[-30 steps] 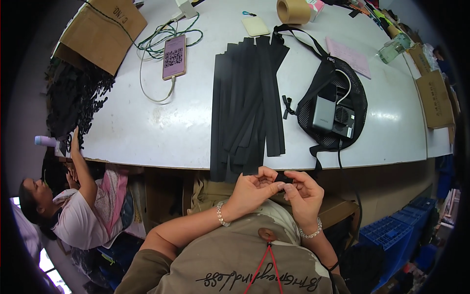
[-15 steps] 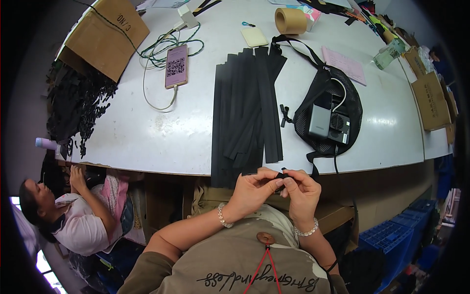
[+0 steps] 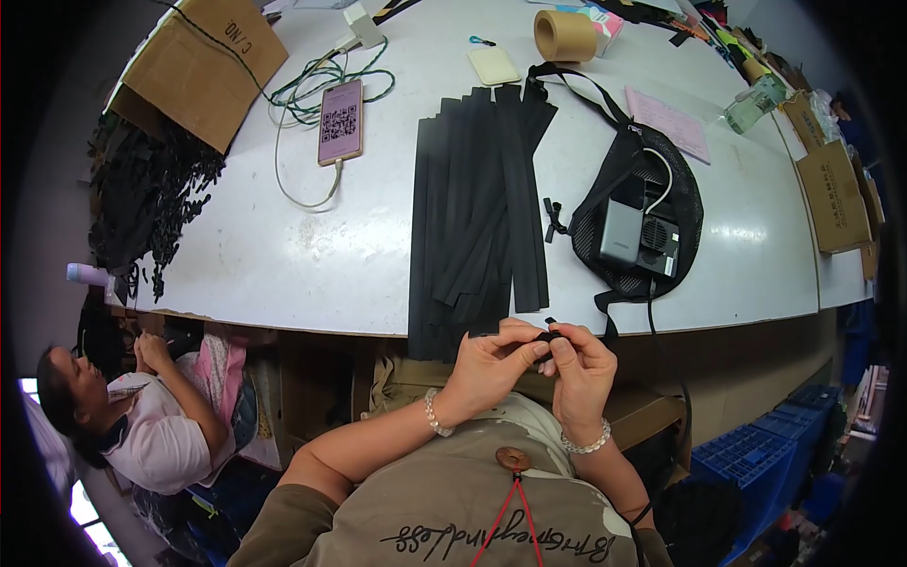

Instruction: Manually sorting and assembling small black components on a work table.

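My left hand (image 3: 493, 370) and my right hand (image 3: 583, 376) meet just off the front edge of the table. Both are closed, thumbs and fingertips pinching a small black strip-like piece (image 3: 549, 335). Its short end sticks up above the fingers; the rest is hidden in the grip. Beyond my left hand lies a stack of long, flat black strips (image 3: 463, 208), its near ends reaching over the table edge. To the right of the stack rests a little bundle of black looped cords (image 3: 555, 219).
A black mesh bag (image 3: 590, 213) holding a power bank (image 3: 621, 234) lies to the right. Left are a phone (image 3: 340, 123) on a cable, a cardboard box (image 3: 203, 66) and a heap of black cords (image 3: 142, 208). A tape roll (image 3: 565, 36) stands far back. A co-worker (image 3: 161, 416) sits left.
My fingers have shifted slightly around the black piece, both hands still pinching it. The co-worker's hands have moved a little lower. Otherwise the scene has only shifted slightly in the view.
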Demonstrator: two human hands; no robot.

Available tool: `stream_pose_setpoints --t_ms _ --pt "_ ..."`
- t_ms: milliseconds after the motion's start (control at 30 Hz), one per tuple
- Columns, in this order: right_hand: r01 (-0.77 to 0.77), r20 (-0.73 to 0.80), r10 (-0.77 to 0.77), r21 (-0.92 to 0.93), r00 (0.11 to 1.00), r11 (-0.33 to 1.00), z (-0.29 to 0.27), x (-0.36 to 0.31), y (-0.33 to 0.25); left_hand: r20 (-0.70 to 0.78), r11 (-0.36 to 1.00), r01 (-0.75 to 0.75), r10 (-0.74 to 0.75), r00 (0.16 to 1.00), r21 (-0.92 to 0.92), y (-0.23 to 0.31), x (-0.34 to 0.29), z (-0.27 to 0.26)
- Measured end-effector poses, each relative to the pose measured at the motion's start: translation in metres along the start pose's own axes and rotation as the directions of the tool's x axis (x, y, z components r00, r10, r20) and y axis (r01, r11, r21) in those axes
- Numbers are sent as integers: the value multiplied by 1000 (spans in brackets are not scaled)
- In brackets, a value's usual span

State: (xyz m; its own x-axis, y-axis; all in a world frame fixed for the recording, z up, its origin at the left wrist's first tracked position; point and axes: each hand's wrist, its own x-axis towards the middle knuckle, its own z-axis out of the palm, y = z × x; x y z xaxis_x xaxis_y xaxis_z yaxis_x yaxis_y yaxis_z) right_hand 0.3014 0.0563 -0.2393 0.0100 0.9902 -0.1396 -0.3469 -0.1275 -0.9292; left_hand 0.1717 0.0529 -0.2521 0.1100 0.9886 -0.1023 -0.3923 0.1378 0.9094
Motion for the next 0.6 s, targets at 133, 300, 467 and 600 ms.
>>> stream_pose_setpoints --t_ms 133,300,467,600 --pt "-20 10 19 35 1000 999 0 0 1 -2 1000 -2 2 1000 18 -1 -1 -3" --pt "65 52 -63 -41 997 997 -2 -1 4 24 994 -26 24 999 107 -1 -2 -6" --pt "272 104 -253 -265 962 925 0 -1 -1 63 997 -60 64 996 -53 12 -1 -3" --pt "261 190 -210 -310 959 914 3 5 -11 34 990 -142 142 989 12 23 5 -7"
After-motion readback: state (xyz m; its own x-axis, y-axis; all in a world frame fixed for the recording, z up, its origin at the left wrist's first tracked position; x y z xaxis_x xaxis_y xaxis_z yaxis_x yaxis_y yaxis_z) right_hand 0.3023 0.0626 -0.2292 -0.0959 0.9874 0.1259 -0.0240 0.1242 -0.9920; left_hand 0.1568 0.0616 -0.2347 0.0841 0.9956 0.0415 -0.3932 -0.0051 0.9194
